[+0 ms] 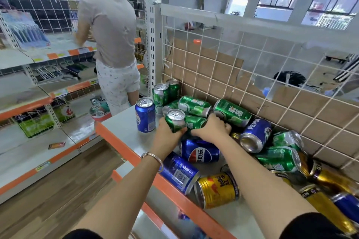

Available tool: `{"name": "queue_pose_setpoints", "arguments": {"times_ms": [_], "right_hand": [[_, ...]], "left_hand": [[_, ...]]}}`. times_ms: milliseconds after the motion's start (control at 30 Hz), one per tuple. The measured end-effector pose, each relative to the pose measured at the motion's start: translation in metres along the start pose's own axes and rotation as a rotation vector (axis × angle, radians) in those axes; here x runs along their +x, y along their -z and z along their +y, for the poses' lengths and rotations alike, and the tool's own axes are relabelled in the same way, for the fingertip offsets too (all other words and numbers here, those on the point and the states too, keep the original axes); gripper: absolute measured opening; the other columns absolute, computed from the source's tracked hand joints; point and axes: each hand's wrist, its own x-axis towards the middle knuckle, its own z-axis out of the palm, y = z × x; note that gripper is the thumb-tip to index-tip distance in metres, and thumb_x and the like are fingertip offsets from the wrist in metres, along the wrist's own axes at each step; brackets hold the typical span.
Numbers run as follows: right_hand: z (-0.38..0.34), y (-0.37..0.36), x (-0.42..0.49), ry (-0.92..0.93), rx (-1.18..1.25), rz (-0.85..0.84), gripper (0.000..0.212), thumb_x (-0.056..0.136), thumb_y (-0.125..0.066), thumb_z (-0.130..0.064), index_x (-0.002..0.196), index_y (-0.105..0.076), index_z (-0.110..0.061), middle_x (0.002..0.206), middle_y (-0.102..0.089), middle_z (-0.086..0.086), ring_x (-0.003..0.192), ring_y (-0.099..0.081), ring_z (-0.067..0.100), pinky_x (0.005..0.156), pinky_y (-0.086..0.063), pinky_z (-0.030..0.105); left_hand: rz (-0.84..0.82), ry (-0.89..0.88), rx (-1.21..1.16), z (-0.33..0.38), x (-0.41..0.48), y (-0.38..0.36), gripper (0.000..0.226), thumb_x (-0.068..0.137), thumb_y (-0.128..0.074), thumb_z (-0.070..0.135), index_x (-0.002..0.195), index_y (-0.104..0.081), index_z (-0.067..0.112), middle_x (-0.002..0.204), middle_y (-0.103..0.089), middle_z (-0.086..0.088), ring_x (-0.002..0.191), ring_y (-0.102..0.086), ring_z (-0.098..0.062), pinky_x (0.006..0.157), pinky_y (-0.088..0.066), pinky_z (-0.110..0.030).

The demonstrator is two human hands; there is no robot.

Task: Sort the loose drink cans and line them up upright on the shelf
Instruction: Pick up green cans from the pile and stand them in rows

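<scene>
Gripped in curled left hand (pixel 167 136): tilted green aluminium drink can (pixel 175 120), over white orange-edged shelf (pixel 123 129). Clasped under right hand (pixel 210 132): second green can (pixel 195 122), lying flat. Stood upright just beside: blue aluminium can (pixel 145 115).

Legible: "PEPSI" in white capitals on the blue can by the wire grid (pixel 256 134). "可乐" stands beside a round Pepsi emblem on the blue can mid-pile (pixel 201 153), and "Red Bull" with "红牛", upside down, on the gold can (pixel 217 190). The green cans (pixel 195 105) bear white Chinese characters not read with certainty; the barcode on the blue can at the shelf edge (pixel 179 174) and the price tags (pixel 43 166) are illegible.
</scene>
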Motion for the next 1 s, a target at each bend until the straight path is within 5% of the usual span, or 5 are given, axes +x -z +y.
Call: {"name": "queue_pose_setpoints", "arguments": {"times_ms": [267,433,533,700,1000], "right_hand": [[0.027,0.023,-0.024,0.121,0.703,0.152,0.052,0.072,-0.078,-0.029,0.113,-0.049,-0.018,0.101,-0.060,-0.003,0.087,-0.056,0.015,0.068,-0.042,0.026],[0.027,0.041,-0.034,-0.015,1.342,0.204,0.042,0.068,-0.076,-0.035,0.103,-0.060,-0.019,0.105,-0.065,0.007,0.097,-0.064,0.022,0.090,-0.053,0.043],[0.031,0.058,-0.045,-0.088,1.563,0.185,0.026,0.079,-0.071,-0.027,0.099,-0.061,-0.015,0.091,-0.067,0.004,0.083,-0.065,0.017,0.079,-0.055,0.036],[0.062,0.078,-0.077,-0.087,1.605,0.135,0.049,0.069,-0.073,-0.040,0.107,-0.065,-0.011,0.098,-0.069,0.019,0.091,-0.067,0.036,0.082,-0.055,0.047],[0.170,0.111,-0.170,-0.197,1.603,0.107,0.031,0.084,-0.063,-0.034,0.104,-0.066,-0.010,0.093,-0.070,0.015,0.081,-0.068,0.029,0.082,-0.053,0.046]], "left_hand": [[0.094,-0.076,-0.092,0.023,-0.011,0.010,0.046,0.074,-0.077,0.035,0.106,-0.053,0.012,0.093,-0.058,0.004,0.089,-0.057,-0.014,0.072,-0.041,-0.021],[0.067,-0.119,-0.183,0.052,-0.025,0.014,0.026,0.080,-0.072,0.036,0.094,-0.053,0.025,0.086,-0.060,0.013,0.076,-0.057,0.005,0.063,-0.043,-0.009],[0.015,-0.108,-0.304,0.077,-0.039,0.008,0.029,0.086,-0.065,0.037,0.107,-0.050,0.022,0.092,-0.054,0.018,0.080,-0.053,0.007,0.071,-0.039,-0.002],[-0.294,0.114,-0.562,0.115,-0.058,-0.015,0.032,0.080,-0.059,0.048,0.091,-0.065,0.019,0.090,-0.069,-0.004,0.090,-0.064,-0.026,0.093,-0.050,-0.045],[-0.709,0.348,-0.666,0.156,-0.164,-0.080,0.036,0.090,-0.049,0.043,0.099,-0.069,0.015,0.085,-0.075,-0.007,0.069,-0.071,-0.020,0.059,-0.059,-0.031]]}}
